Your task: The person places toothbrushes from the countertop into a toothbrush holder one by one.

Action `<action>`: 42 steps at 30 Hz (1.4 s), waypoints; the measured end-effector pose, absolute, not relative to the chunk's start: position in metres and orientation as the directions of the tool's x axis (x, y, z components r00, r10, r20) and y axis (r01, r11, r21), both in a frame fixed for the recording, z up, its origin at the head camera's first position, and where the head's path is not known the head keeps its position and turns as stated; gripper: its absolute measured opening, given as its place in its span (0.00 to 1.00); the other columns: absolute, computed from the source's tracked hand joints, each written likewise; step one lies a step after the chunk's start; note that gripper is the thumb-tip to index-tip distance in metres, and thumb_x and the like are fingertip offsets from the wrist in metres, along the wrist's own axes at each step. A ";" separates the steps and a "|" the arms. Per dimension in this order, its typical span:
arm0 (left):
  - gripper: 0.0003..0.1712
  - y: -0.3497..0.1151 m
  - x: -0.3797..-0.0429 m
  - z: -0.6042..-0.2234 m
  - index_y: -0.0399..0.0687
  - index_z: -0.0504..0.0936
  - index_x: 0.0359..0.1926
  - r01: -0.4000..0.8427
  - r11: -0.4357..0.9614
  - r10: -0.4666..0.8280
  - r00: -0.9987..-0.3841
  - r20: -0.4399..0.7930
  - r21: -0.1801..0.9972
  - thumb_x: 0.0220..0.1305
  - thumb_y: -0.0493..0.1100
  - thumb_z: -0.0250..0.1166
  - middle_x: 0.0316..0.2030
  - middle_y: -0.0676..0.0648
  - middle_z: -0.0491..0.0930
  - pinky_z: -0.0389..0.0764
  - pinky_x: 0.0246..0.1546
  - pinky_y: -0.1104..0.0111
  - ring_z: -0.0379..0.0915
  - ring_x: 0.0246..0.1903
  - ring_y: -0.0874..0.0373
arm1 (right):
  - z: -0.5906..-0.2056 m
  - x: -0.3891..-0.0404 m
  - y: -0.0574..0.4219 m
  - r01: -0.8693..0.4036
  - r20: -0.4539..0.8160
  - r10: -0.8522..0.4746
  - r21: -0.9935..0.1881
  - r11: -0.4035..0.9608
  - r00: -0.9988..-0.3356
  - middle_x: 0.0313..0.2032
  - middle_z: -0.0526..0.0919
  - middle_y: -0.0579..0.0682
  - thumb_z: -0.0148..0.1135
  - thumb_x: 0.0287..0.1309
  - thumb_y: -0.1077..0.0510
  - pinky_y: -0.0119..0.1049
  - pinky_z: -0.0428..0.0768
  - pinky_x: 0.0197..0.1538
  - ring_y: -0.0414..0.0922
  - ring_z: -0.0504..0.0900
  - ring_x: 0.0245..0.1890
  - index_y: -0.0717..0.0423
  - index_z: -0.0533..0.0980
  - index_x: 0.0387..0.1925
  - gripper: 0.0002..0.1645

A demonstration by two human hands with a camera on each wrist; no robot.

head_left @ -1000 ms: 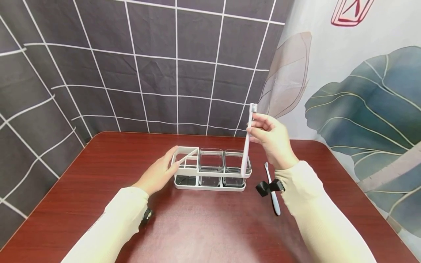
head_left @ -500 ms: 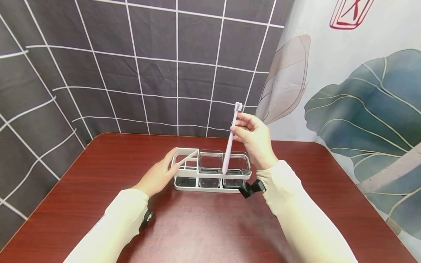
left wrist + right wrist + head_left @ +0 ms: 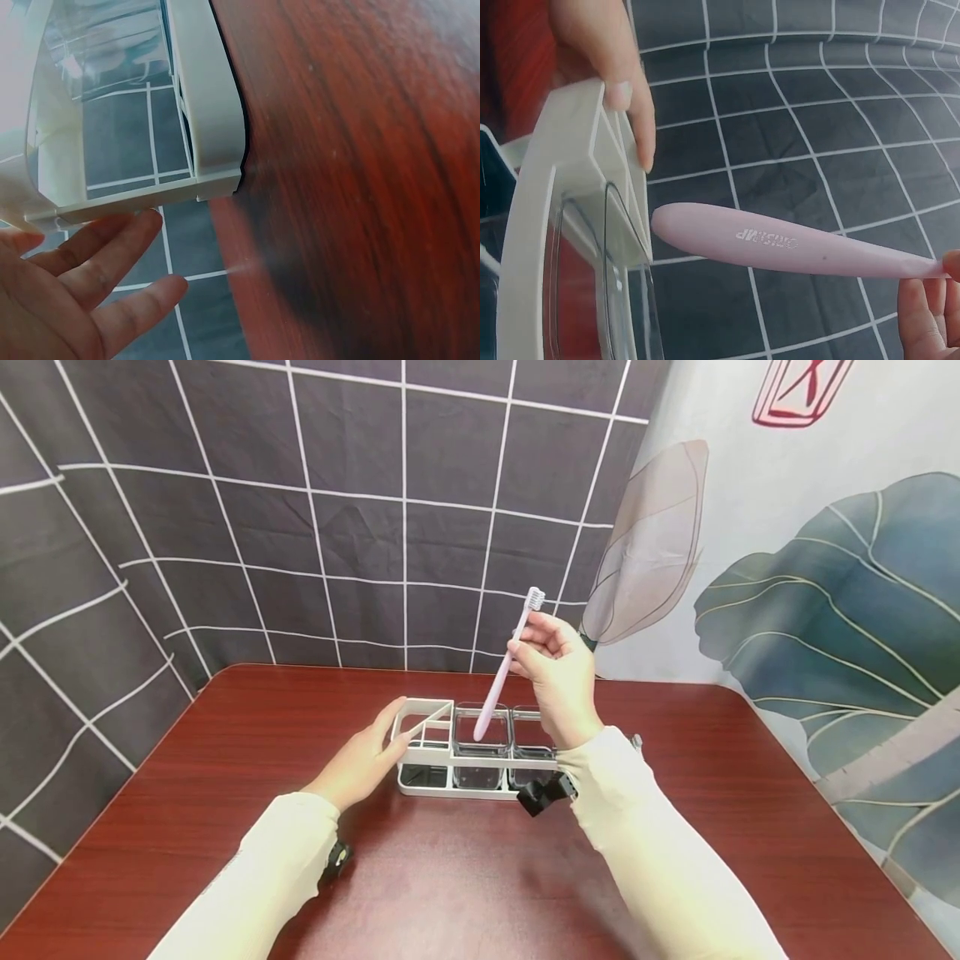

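My right hand point(image 3: 561, 670) pinches a pink toothbrush point(image 3: 495, 693) just below its white bristle head. The brush leans, with its handle end low over the middle clear cup point(image 3: 480, 714) of a white toothbrush holder point(image 3: 427, 757). In the right wrist view the handle point(image 3: 765, 236) appears beside the holder point(image 3: 525, 247), apart from it. My left hand point(image 3: 360, 760) holds the holder's left end, its thumb on the front rail and index finger by the back corner. The left wrist view shows the other fingers point(image 3: 112, 262) loosely extended at the end bar point(image 3: 127, 202).
A second clear cup point(image 3: 531, 727) sits in the holder's right bay, partly behind my right hand. A bit of another toothbrush point(image 3: 637, 742) shows past my right sleeve. The red-brown table point(image 3: 450, 877) meets a dark gridded backdrop point(image 3: 360, 543).
My right hand has carried the pink toothbrush leftward, from the holder's right end to above the middle cup, and the brush has tilted more. The left hand and holder have stayed put.
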State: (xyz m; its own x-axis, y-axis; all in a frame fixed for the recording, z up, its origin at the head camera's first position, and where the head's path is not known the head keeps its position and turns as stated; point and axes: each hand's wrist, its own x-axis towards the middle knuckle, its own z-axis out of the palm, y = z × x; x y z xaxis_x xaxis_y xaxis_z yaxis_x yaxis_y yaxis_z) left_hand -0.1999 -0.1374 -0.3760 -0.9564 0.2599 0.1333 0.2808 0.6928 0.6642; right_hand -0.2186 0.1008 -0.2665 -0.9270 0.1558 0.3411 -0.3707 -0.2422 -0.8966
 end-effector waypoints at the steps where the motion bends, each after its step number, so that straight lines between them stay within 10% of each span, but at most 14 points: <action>1: 0.36 -0.137 -0.200 -0.376 0.49 0.51 0.75 0.280 0.692 0.259 -0.957 0.133 0.665 0.72 0.51 0.51 0.63 0.35 0.70 0.67 0.60 0.45 0.70 0.60 0.41 | -0.267 -0.219 0.099 -0.373 0.343 0.157 -0.895 -0.246 -0.926 0.33 0.78 0.47 0.57 0.53 0.79 0.29 0.82 0.33 0.36 0.81 0.30 0.70 0.71 0.53 0.24; 24: 0.37 -0.138 -0.201 -0.376 0.50 0.50 0.75 0.249 0.685 0.256 -0.962 0.093 0.685 0.71 0.53 0.51 0.67 0.37 0.65 0.65 0.62 0.45 0.66 0.63 0.41 | -0.287 -0.223 0.056 -0.387 0.376 0.098 -0.871 -0.303 -0.922 0.32 0.77 0.46 0.58 0.49 0.80 0.27 0.81 0.34 0.36 0.79 0.31 0.68 0.72 0.45 0.20; 42: 0.36 -0.139 -0.201 -0.377 0.52 0.50 0.75 0.244 0.680 0.246 -0.964 0.098 0.692 0.71 0.54 0.51 0.66 0.35 0.66 0.65 0.61 0.43 0.68 0.61 0.39 | -0.315 -0.224 0.046 -0.449 0.448 -0.042 -0.894 0.017 -0.893 0.33 0.79 0.57 0.60 0.48 0.77 0.28 0.76 0.41 0.35 0.77 0.32 0.68 0.72 0.42 0.16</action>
